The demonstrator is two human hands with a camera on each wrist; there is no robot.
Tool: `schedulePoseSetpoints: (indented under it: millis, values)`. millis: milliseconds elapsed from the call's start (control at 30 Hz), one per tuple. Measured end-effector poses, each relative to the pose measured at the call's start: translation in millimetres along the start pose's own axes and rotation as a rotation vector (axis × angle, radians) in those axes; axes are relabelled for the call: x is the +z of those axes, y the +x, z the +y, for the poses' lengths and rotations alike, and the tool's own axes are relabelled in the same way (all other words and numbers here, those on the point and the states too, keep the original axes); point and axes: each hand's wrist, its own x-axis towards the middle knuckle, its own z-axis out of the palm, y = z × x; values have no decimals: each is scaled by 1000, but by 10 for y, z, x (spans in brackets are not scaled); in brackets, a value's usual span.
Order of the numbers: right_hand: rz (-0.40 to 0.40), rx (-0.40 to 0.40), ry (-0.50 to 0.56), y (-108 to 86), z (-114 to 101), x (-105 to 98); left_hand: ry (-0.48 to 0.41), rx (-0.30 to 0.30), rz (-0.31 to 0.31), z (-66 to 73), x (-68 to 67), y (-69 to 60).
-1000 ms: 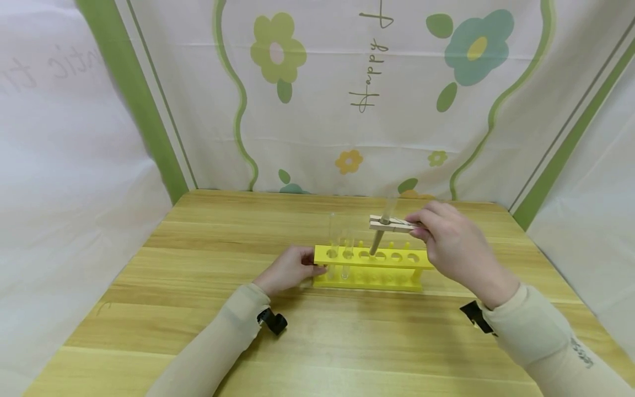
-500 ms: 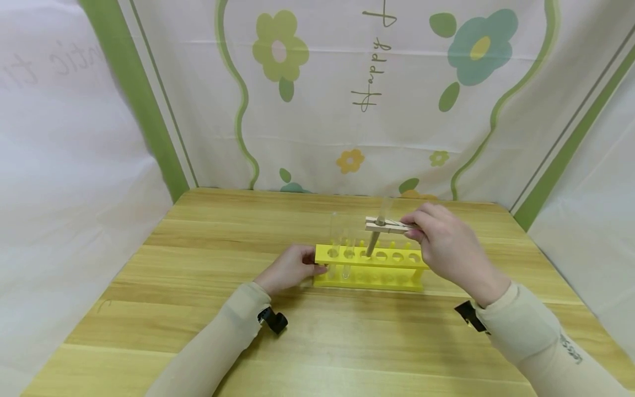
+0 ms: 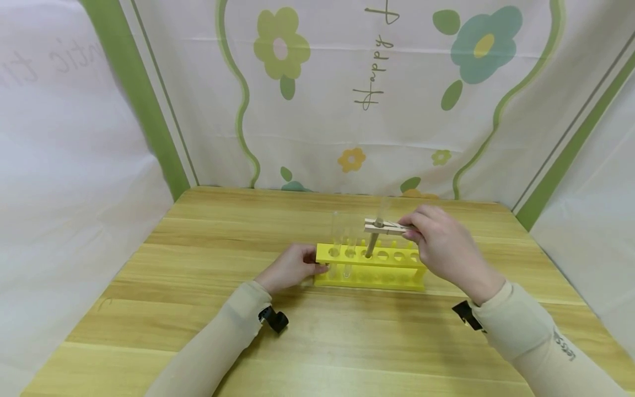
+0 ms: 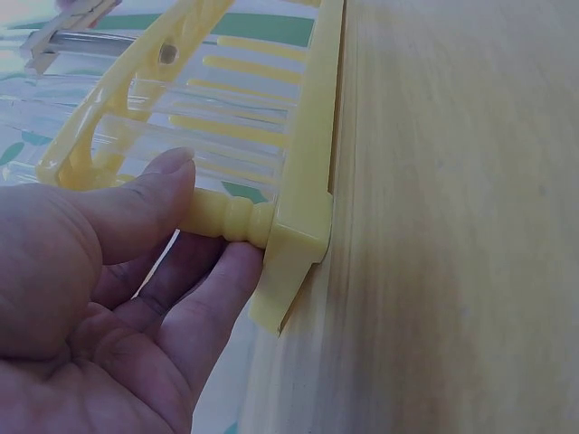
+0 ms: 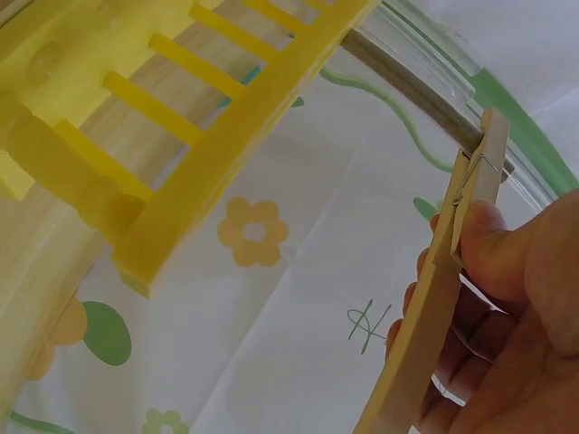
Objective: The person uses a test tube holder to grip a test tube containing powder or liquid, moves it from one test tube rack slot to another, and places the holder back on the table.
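Note:
A yellow test tube rack (image 3: 369, 285) stands on the table, two clear test tubes (image 3: 347, 270) upright in its left holes. My left hand (image 3: 290, 269) grips the rack's left end post (image 4: 204, 213) between thumb and fingers. In my right hand (image 3: 448, 251) is a wooden test tube clamp (image 5: 425, 325), pinched by its handle. The clamp's jaws hold a third test tube (image 3: 374, 242) with dark grey-brown contents in its lower part. This tube leans slightly, its bottom end at the rack's third hole from the left.
Holes to the right in the rack hold no tubes, and a row of yellow pegs (image 5: 154, 108) runs along its back. Wood-grain table (image 3: 317, 342) surrounds the rack. Behind it hangs a white cloth (image 3: 307, 121) with printed flowers.
My right hand has moved slightly left and down with the clamp and dark tube, bringing the tube's bottom from above the rack into the third hole. My left hand keeps its hold.

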Motion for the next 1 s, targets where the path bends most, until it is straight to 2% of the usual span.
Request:
schedulePoseSetpoints:
  millis: [467, 767, 1000]
  values:
    - [-42, 31, 19, -25, 19, 73, -3, 3, -3, 21, 4, 8]
    - [-34, 12, 19, -52, 22, 143, -23, 8, -11, -6, 5, 21]
    - [-61, 17, 14, -84, 25, 203, -27, 4, -9, -16, 9, 21]
